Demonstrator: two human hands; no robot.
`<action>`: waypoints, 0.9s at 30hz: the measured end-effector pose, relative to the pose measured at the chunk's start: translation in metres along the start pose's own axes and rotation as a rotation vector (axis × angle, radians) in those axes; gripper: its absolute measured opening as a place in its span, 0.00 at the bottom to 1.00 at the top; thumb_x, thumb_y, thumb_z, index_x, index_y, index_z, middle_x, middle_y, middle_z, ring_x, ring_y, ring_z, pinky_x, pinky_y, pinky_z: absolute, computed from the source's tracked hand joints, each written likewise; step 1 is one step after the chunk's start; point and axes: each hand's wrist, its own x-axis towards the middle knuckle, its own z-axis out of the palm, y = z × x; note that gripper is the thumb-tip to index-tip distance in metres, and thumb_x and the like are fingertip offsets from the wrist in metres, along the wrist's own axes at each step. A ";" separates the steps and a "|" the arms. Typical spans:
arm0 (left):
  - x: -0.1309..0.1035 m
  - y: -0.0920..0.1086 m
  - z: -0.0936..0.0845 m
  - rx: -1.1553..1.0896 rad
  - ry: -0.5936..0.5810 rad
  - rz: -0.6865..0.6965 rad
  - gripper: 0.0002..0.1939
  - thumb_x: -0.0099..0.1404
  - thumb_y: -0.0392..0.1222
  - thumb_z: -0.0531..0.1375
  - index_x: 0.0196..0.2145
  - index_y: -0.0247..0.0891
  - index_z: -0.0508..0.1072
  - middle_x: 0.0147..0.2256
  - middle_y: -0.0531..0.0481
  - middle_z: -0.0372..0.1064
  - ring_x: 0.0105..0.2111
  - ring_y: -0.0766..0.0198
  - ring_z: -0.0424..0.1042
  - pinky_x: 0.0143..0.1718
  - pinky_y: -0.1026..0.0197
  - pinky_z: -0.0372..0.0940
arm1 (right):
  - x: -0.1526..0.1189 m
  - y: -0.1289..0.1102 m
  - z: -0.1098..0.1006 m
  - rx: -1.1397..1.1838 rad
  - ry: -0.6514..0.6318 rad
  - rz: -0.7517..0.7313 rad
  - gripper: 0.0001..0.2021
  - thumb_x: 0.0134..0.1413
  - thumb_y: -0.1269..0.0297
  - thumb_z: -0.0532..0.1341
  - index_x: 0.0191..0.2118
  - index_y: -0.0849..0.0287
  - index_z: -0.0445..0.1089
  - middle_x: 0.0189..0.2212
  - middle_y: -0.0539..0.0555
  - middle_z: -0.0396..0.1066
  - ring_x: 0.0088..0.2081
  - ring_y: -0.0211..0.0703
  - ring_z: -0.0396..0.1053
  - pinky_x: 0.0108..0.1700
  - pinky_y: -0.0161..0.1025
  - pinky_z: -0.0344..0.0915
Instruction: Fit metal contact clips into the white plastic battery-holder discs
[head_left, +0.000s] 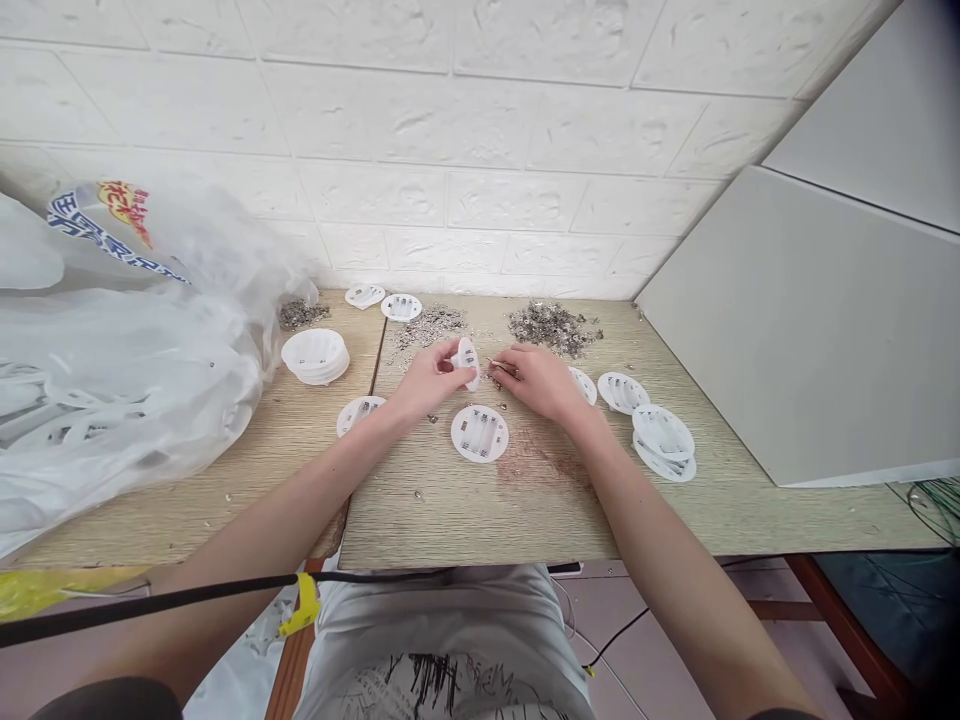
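Observation:
My left hand [431,380] grips a white round plastic disc [468,364], tilted up on edge, with metal contacts on its face. Just right of that disc, my right hand [536,377] has its fingers pinched together near a thin brownish item [495,364], too small to make out clearly. Another white disc [480,434] lies flat below both hands, its battery slots and metal contacts facing up. Small metal pieces are piled beyond the hands, in a left heap [435,322] and a darker right heap [551,328].
Several discs [664,432] lie at the right, and a stack of discs [316,356] stands at the left. A large plastic bag [150,350] of white parts covers the table's left side. A white wall borders the back; a grey panel [810,320] leans at the right.

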 end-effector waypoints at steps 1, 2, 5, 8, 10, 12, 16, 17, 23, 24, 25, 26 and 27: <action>0.000 0.000 0.000 -0.022 0.002 -0.028 0.19 0.52 0.35 0.60 0.43 0.38 0.76 0.36 0.50 0.75 0.36 0.63 0.71 0.40 0.61 0.65 | 0.000 0.001 0.000 0.002 0.001 0.010 0.11 0.63 0.62 0.55 0.40 0.60 0.74 0.37 0.57 0.73 0.38 0.45 0.67 0.34 0.37 0.53; 0.000 0.001 0.000 -0.042 0.012 -0.058 0.19 0.52 0.33 0.58 0.44 0.39 0.76 0.37 0.50 0.75 0.36 0.64 0.71 0.39 0.61 0.64 | 0.000 0.002 0.001 0.004 0.003 0.018 0.11 0.63 0.62 0.55 0.40 0.60 0.74 0.38 0.57 0.73 0.37 0.45 0.67 0.34 0.37 0.53; 0.000 0.001 -0.002 -0.081 0.052 -0.122 0.20 0.51 0.31 0.57 0.42 0.38 0.76 0.36 0.51 0.75 0.35 0.64 0.71 0.37 0.62 0.64 | 0.001 0.003 0.003 0.007 0.013 0.033 0.11 0.63 0.63 0.56 0.41 0.60 0.75 0.38 0.57 0.73 0.37 0.45 0.67 0.33 0.37 0.53; 0.000 0.001 -0.002 -0.129 0.040 -0.133 0.15 0.51 0.32 0.60 0.38 0.37 0.75 0.32 0.52 0.73 0.31 0.66 0.69 0.34 0.63 0.63 | 0.001 0.002 0.004 0.015 0.034 0.016 0.11 0.62 0.64 0.56 0.39 0.60 0.75 0.37 0.57 0.72 0.36 0.44 0.67 0.33 0.38 0.53; -0.001 0.001 -0.002 -0.154 0.036 -0.129 0.12 0.51 0.34 0.62 0.36 0.37 0.74 0.31 0.53 0.73 0.30 0.67 0.69 0.34 0.63 0.63 | 0.001 0.001 0.003 0.045 0.078 -0.008 0.12 0.63 0.63 0.55 0.35 0.60 0.74 0.35 0.56 0.72 0.34 0.43 0.66 0.33 0.38 0.53; -0.001 0.001 -0.001 -0.167 0.029 -0.118 0.11 0.51 0.35 0.63 0.35 0.37 0.73 0.31 0.52 0.73 0.31 0.66 0.70 0.35 0.62 0.63 | 0.000 -0.001 0.002 0.100 0.152 -0.032 0.13 0.64 0.63 0.54 0.33 0.60 0.73 0.32 0.55 0.71 0.32 0.42 0.65 0.33 0.37 0.53; 0.000 -0.002 0.000 -0.176 0.016 -0.068 0.12 0.52 0.39 0.65 0.35 0.37 0.71 0.34 0.50 0.74 0.32 0.65 0.71 0.37 0.61 0.65 | -0.002 -0.006 0.001 0.227 0.300 -0.087 0.17 0.66 0.59 0.52 0.31 0.60 0.71 0.28 0.54 0.70 0.29 0.40 0.63 0.32 0.37 0.53; 0.000 -0.003 0.000 -0.161 0.015 -0.044 0.12 0.52 0.40 0.65 0.35 0.36 0.71 0.34 0.50 0.74 0.32 0.65 0.71 0.37 0.61 0.65 | -0.002 -0.008 0.001 0.252 0.315 -0.105 0.17 0.66 0.58 0.51 0.31 0.60 0.71 0.28 0.54 0.70 0.29 0.40 0.63 0.32 0.37 0.53; 0.001 -0.011 0.000 -0.040 -0.001 0.058 0.14 0.56 0.47 0.65 0.35 0.37 0.69 0.35 0.49 0.73 0.32 0.65 0.71 0.35 0.61 0.64 | -0.004 -0.015 0.005 0.306 0.266 -0.127 0.15 0.64 0.56 0.54 0.40 0.59 0.74 0.31 0.54 0.74 0.30 0.40 0.65 0.34 0.36 0.56; 0.001 -0.012 0.000 -0.023 -0.001 0.065 0.14 0.56 0.48 0.64 0.35 0.37 0.70 0.35 0.48 0.73 0.32 0.64 0.71 0.35 0.61 0.64 | -0.004 -0.015 0.006 0.302 0.258 -0.118 0.14 0.64 0.56 0.55 0.41 0.59 0.74 0.32 0.54 0.74 0.31 0.40 0.66 0.35 0.36 0.57; 0.001 -0.012 -0.001 -0.003 0.000 0.074 0.14 0.56 0.48 0.64 0.35 0.37 0.70 0.35 0.48 0.74 0.33 0.64 0.71 0.35 0.61 0.64 | -0.004 -0.015 0.007 0.299 0.255 -0.111 0.13 0.63 0.57 0.55 0.41 0.59 0.73 0.33 0.55 0.75 0.31 0.40 0.66 0.35 0.37 0.57; 0.001 -0.012 -0.001 0.019 0.002 0.083 0.14 0.56 0.49 0.64 0.35 0.37 0.70 0.34 0.48 0.74 0.33 0.64 0.71 0.35 0.61 0.64 | -0.004 -0.015 0.008 0.303 0.255 -0.107 0.12 0.63 0.58 0.55 0.40 0.59 0.73 0.34 0.55 0.75 0.32 0.41 0.66 0.35 0.37 0.57; 0.001 -0.011 -0.002 0.044 0.005 0.094 0.14 0.57 0.49 0.63 0.35 0.37 0.71 0.34 0.49 0.74 0.33 0.64 0.71 0.35 0.61 0.64 | -0.003 -0.015 0.008 0.312 0.256 -0.106 0.12 0.63 0.59 0.55 0.39 0.59 0.73 0.34 0.55 0.75 0.32 0.41 0.66 0.35 0.37 0.58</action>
